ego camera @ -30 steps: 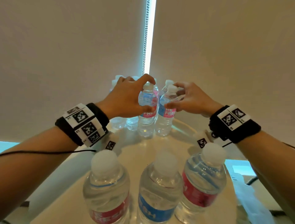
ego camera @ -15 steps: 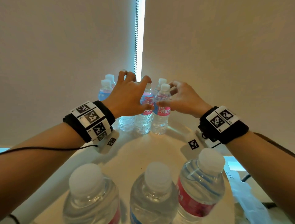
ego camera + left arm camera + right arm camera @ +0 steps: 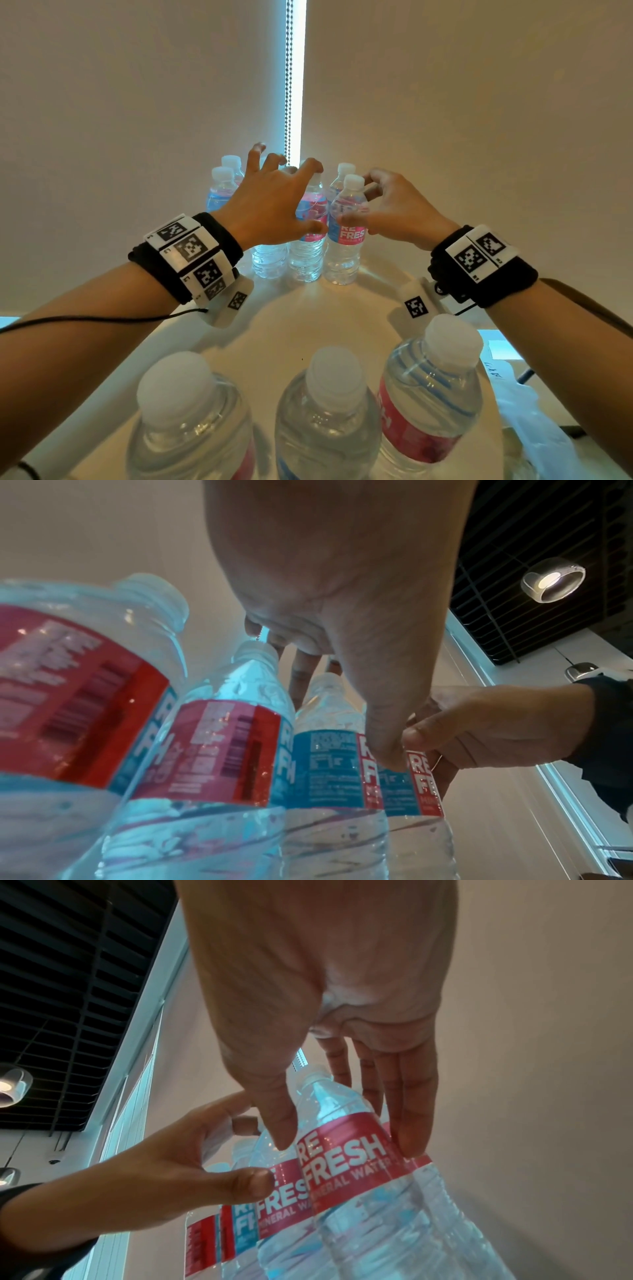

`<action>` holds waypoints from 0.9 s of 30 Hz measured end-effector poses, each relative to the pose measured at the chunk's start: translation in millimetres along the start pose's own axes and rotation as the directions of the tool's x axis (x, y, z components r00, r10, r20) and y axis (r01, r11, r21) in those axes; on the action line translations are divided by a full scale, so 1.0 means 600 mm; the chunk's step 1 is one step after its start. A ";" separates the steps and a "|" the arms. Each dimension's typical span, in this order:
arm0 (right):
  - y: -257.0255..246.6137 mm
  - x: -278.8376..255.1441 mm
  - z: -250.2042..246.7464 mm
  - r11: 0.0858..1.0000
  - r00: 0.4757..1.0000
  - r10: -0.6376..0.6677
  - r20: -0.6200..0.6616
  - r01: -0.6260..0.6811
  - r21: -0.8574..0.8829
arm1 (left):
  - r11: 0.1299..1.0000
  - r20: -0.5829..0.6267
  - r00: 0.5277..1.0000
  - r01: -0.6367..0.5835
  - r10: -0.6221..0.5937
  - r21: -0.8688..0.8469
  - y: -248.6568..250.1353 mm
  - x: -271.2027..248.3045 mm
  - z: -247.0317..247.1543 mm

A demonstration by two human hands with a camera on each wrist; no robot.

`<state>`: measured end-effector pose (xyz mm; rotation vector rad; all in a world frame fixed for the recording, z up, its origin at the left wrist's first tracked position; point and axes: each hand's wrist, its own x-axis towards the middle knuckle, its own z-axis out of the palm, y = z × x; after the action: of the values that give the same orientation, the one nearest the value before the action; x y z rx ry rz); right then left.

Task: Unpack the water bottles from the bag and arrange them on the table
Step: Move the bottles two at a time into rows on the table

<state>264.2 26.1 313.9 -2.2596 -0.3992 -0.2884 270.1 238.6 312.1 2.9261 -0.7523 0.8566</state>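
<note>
Several clear water bottles with pink and blue labels stand in a cluster at the far end of the pale table (image 3: 308,325). My left hand (image 3: 298,198) hovers over the middle bottle (image 3: 306,257), fingers spread and lifted, only the thumb (image 3: 383,745) touching a label. My right hand (image 3: 373,202) flanks the rightmost bottle (image 3: 346,253). In the right wrist view its thumb and straight fingers (image 3: 411,1123) lie either side of that bottle (image 3: 342,1150) without clasping it. Three more bottles (image 3: 329,411) stand in a row nearest me.
Two capped bottles (image 3: 222,185) stand at the cluster's left. A crumpled clear plastic bag (image 3: 534,428) lies off the table's right edge. Roller blinds and a bead chain (image 3: 289,85) rise right behind the far bottles. Bare tabletop lies between the two rows.
Both hands held a bottle by its neck and shoulder a second ago. Their fingers have since loosened and spread, and the two bottles stand on the table.
</note>
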 end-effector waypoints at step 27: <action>-0.083 -0.366 -0.088 0.926 0.933 -0.355 0.057 0.343 0.161 | 0.496 -0.091 0.995 -0.061 -0.037 -0.866 0.026 -0.387 -0.193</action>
<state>38.4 -24.2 309.5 -2.0508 -0.8463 -0.3325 33.3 343.6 290.7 1.9281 -0.8554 0.3920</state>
